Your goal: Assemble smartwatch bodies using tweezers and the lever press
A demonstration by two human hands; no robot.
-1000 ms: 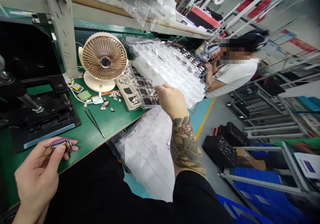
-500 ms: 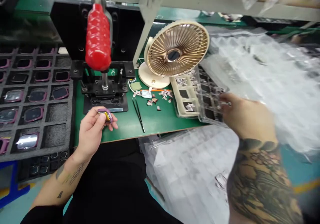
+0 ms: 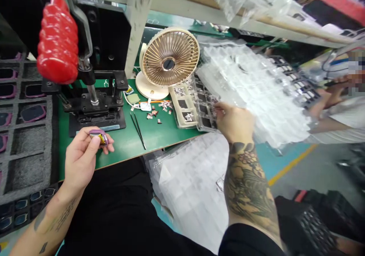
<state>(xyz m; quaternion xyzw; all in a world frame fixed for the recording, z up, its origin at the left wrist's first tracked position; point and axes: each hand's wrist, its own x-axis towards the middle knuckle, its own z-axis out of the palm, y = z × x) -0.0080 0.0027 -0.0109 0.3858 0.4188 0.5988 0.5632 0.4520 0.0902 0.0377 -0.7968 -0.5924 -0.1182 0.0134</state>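
My left hand is closed on a purple smartwatch case, thumb pressed against its yellow and silver inner side. It is just in front of a black hand press with a red handle. My right hand reaches over the right edge of a clear plastic parts tray with dark compartments. Its thumb and fingers are pinched together there; what they hold, if anything, I cannot make out. Black tweezers lie on the green bench between my hands.
A cream fan stands behind a parts box and scattered small pieces. Clear blister trays are stacked at right, more sheets lie below the bench edge. At left is a grey foam tray of watches. Another person's arm shows far right.
The view has swung to the right, so the bench things sit further left in it. My left hand keeps the watch case; my right hand stays at the clear tray.
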